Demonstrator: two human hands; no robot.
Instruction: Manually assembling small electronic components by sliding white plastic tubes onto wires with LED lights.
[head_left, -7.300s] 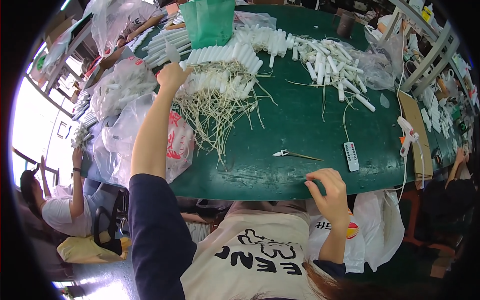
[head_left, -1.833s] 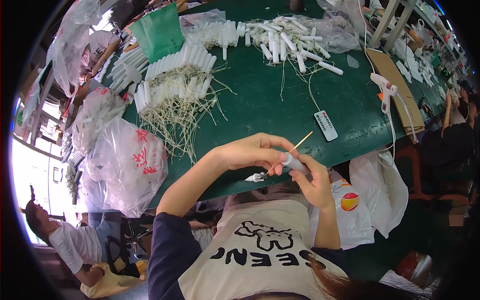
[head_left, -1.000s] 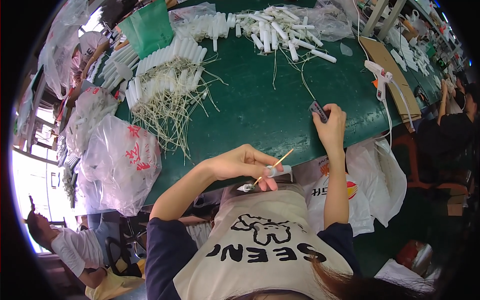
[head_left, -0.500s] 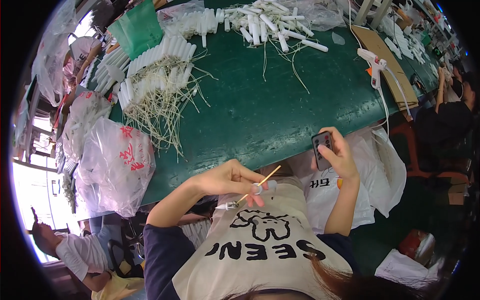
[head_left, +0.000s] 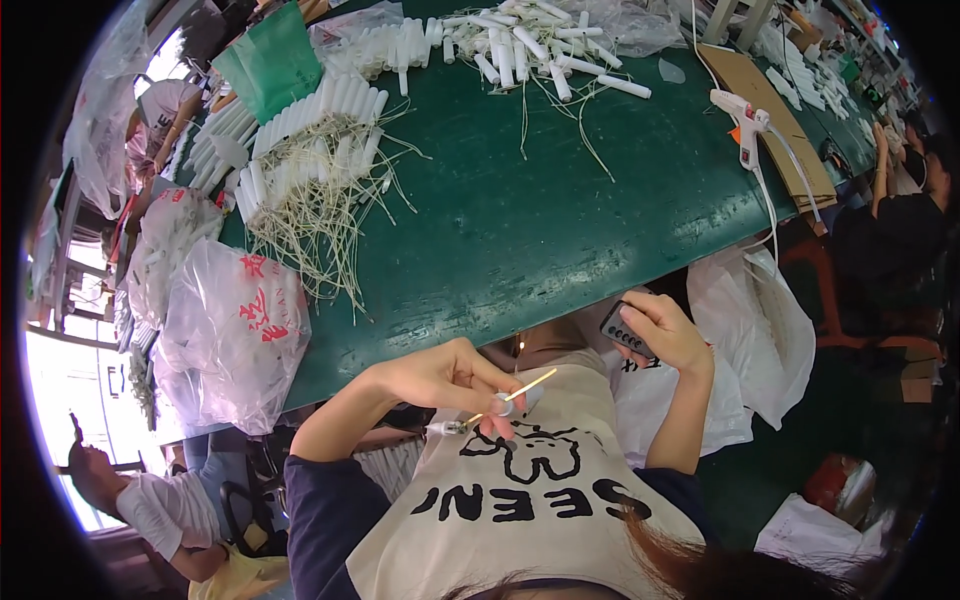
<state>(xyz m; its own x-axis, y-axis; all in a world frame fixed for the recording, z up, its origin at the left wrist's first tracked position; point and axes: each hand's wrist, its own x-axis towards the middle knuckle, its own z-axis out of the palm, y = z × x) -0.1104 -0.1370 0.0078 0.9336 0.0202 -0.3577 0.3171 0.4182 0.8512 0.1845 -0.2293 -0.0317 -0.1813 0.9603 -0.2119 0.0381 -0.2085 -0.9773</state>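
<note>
My left hand (head_left: pixel 455 378) is closed in front of my apron, gripping a short white tube (head_left: pixel 518 401) between thumb and fingers. A thin yellowish strip (head_left: pixel 538 382) crosses the tube at a slant. On the other side of the fingers a small pale, flame-shaped tip with a metallic base (head_left: pixel 449 427) points left. My right hand (head_left: pixel 670 336) is wrapped round a small dark remote control (head_left: pixel 626 331) with several buttons. Its thumb rests on the remote's face, just off the table's near edge. The two hands are apart.
On the green table (head_left: pixel 500 230) lie white tubes with trailing pale wires (head_left: pixel 315 160) and another heap of tubes (head_left: pixel 525 45). A white glue gun (head_left: pixel 742 122) sits by cardboard (head_left: pixel 775 130) at the right. Plastic bags (head_left: pixel 235 325) flank the table. Other people (head_left: pixel 165 500) sit nearby.
My right hand has come nearer to me with the remote, which is now tilted differently. My left hand has shifted slightly left and nearer, still holding the tube.
</note>
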